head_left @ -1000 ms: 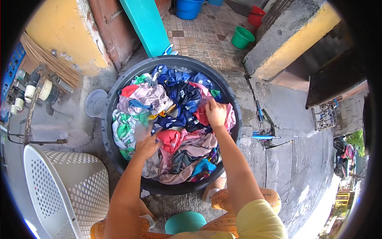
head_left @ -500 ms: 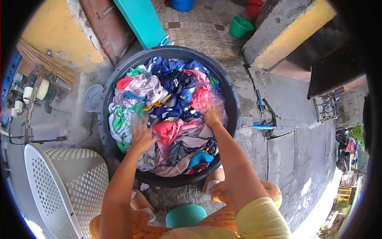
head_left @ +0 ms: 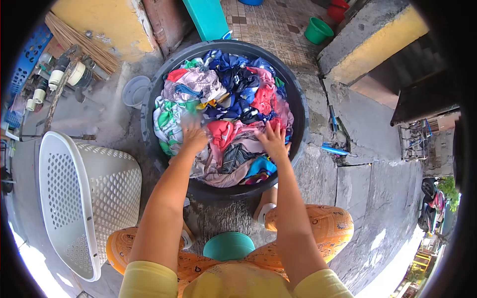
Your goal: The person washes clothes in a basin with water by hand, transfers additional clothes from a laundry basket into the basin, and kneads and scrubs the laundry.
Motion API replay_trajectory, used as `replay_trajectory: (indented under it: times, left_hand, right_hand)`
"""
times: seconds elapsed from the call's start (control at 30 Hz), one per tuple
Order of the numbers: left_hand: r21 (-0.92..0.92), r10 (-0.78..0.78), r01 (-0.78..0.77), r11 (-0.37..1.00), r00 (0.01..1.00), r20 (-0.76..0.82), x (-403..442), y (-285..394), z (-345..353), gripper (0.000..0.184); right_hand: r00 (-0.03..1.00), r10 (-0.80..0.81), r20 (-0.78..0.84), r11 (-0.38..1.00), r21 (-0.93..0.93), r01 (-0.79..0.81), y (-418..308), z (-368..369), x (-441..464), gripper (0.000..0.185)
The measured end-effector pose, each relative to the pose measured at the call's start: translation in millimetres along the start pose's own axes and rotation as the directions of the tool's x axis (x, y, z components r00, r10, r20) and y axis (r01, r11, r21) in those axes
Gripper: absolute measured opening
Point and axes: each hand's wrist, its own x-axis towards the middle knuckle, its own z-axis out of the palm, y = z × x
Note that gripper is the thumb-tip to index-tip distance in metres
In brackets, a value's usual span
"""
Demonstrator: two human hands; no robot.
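A big round black tub (head_left: 150,130) in front of me is heaped with wet clothes (head_left: 233,164) in navy, pink, red, white-green and striped fabric. My left hand (head_left: 194,137) lies on the left part of the heap, between the white-green cloth (head_left: 168,119) and a red cloth (head_left: 221,133); its fingertips are blurred. On the right, my right hand (head_left: 273,140) rests with fingers spread on pinkish cloth, just above a turquoise patterned piece (head_left: 262,168). Neither hand grips any fabric.
A white perforated laundry basket (head_left: 110,184) stands at the left, with a small grey-white basin (head_left: 136,92) above it. Below the tub, between my legs, is a teal basin (head_left: 228,246). A green bucket (head_left: 318,31) and a blue-handled brush (head_left: 334,149) are on the right.
The view has shifted, so the tub sits higher and farther right. My right hand has moved down the heap toward me, off the bright pink cloth. My left hand remains on the left side.
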Motion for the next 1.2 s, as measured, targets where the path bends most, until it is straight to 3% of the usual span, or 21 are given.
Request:
replay_trajectory:
  times: [0.07,0.13,0.2,0.27,0.4,0.43,0.47,0.53,0.57,0.63,0.67,0.8,0.87,0.93,0.97,1.0,1.03,1.07,1.1,1.17,1.2]
  left_hand:
    - [-0.019,-0.05,0.049,0.999,0.998,-0.049,-1,11,6,0.047]
    - [-0.041,-0.107,0.104,0.994,0.991,-0.083,-16,24,4,0.054]
    - [-0.412,-0.053,-0.015,0.911,0.987,-0.152,-42,38,-15,0.078]
    - [-0.364,0.074,-0.115,0.924,0.99,-0.123,-71,56,-42,0.097]
    - [-0.047,0.163,-0.162,0.986,0.987,0.014,-76,65,-24,0.09]
    - [-0.015,0.13,-0.13,0.991,0.992,-0.002,-71,67,-17,0.084]
    - [0.014,0.102,-0.102,0.995,0.995,-0.021,-65,71,-11,0.078]
    - [0.045,0.068,-0.068,0.997,0.998,-0.008,-55,75,-5,0.073]
    - [0.07,0.035,-0.035,0.997,0.999,0.006,-51,75,-4,0.069]
    - [0.086,0.027,-0.03,0.996,0.999,0.032,-46,72,-1,0.067]
    - [0.097,0.035,-0.041,0.994,0.997,0.071,-47,70,-1,0.065]
    - [-0.203,0.12,-0.081,0.976,0.975,0.186,-59,60,-35,0.078]
    - [-0.422,0.274,-0.239,0.874,0.961,0.024,-58,35,-21,0.086]
    - [-0.437,0.339,-0.39,0.811,0.921,-0.193,-73,23,-27,0.09]
    - [-0.435,0.34,-0.391,0.811,0.92,-0.193,-82,20,-32,0.09]
    - [-0.211,0.278,-0.29,0.933,0.957,-0.086,-99,22,-51,0.095]
    - [0.039,0.188,-0.188,0.981,0.982,0.003,-111,21,-62,0.1]
    - [0.037,0.189,-0.189,0.981,0.982,0.006,-115,12,-61,0.1]
    - [0.084,0.151,-0.154,0.984,0.987,0.046,-115,0,-57,0.104]
    - [0.146,0.102,-0.116,0.983,0.99,0.1,-111,-21,-41,0.113]
    - [0.143,0.108,-0.122,0.982,0.989,0.103,-108,-20,-38,0.113]
  right_hand:
    - [0.972,-0.089,-0.218,0.985,-0.165,0.053,-3,34,-26,0.075]
    - [0.971,-0.075,-0.229,0.984,-0.176,0.035,-8,44,-29,0.073]
    - [0.945,-0.068,-0.319,0.968,-0.252,-0.016,-6,60,-11,0.069]
    - [0.97,-0.012,-0.244,0.96,-0.276,-0.058,-8,60,3,0.068]
    - [0.993,0.104,-0.049,0.901,-0.419,-0.115,-5,67,29,0.058]
    - [0.97,-0.038,-0.239,0.915,-0.399,-0.062,2,76,27,0.057]
    - [0.971,-0.043,-0.237,0.917,-0.395,-0.056,8,80,31,0.057]
    - [0.997,0.081,0.004,0.957,-0.278,-0.077,8,77,37,0.057]
    - [0.998,0.066,0.002,0.959,-0.275,-0.063,10,75,44,0.057]
    - [0.944,0.133,0.303,0.989,-0.101,-0.107,16,73,55,0.066]
    - [0.946,0.121,0.301,0.99,-0.102,-0.094,18,71,54,0.066]
    - [0.989,-0.07,0.131,0.996,-0.037,0.076,18,35,47,0.073]
    - [0.942,-0.322,0.094,0.937,-0.108,0.331,28,21,42,0.073]
    - [0.914,-0.374,0.159,0.925,-0.006,0.38,6,-11,16,0.071]
    - [0.806,-0.583,0.101,0.776,-0.226,0.589,5,-8,14,0.066]
    - [0.806,-0.584,0.099,0.776,-0.225,0.59,-2,-15,3,0.066]
    - [0.593,-0.78,0.202,0.497,-0.376,0.782,-14,-28,-15,0.063]
    - [0.338,-0.876,0.345,0.15,-0.472,0.869,-21,-34,-27,0.059]
    - [0.34,-0.873,0.349,0.15,-0.471,0.869,-23,-29,-29,0.059]
    - [0.037,-0.837,0.546,-0.124,-0.256,0.959,-22,-15,-25,0.055]
    - [0.043,-0.835,0.548,-0.119,-0.257,0.959,-21,-5,-21,0.055]
